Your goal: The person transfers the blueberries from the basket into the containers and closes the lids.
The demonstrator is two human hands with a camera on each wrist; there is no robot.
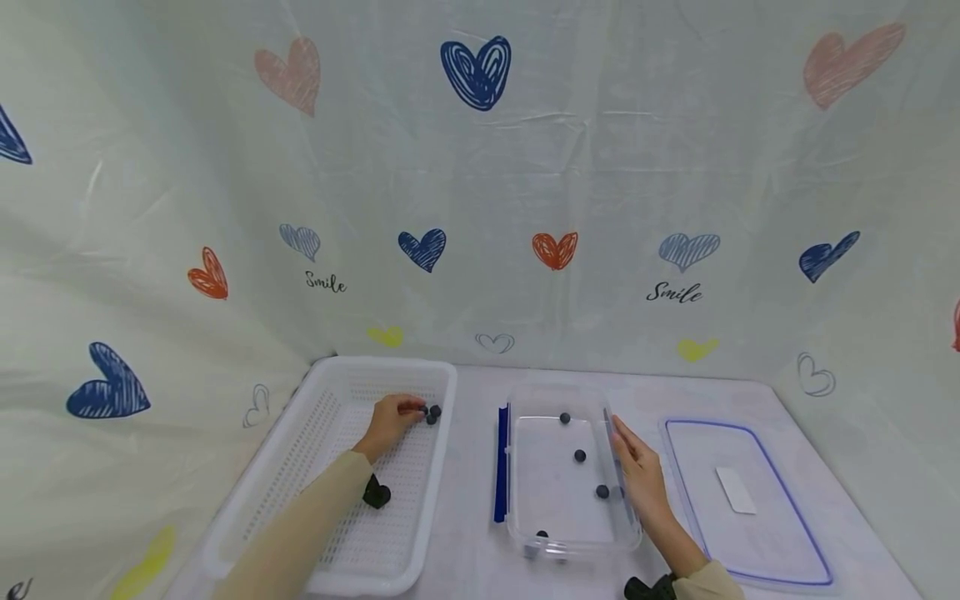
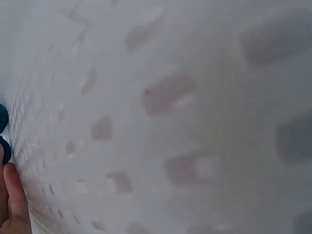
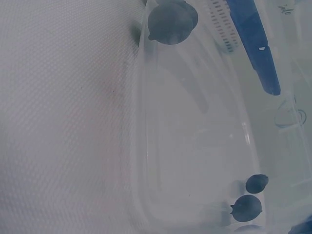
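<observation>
My left hand (image 1: 392, 423) reaches into a white perforated basket (image 1: 444, 467), its thumb and fingers pinching a small dark ball (image 2: 5, 148) by the right wall. Two more dark balls (image 1: 433, 415) lie against those fingertips. To the right stands a clear plastic container (image 1: 551, 548) with several dark balls (image 1: 580, 456) spread inside. My right hand (image 1: 641, 475) rests along the container's right wall, fingers stretched out. The right wrist view shows dark balls (image 3: 246, 208) through the clear plastic, but that hand is outside it.
A blue latch flap (image 1: 501, 465) sticks out from the container's left side. Right of the container lies a clear lid (image 1: 780, 533) with a blue rim and a white label (image 1: 736, 490). A curtain (image 1: 570, 175) printed with hearts hangs behind the white table (image 1: 472, 500).
</observation>
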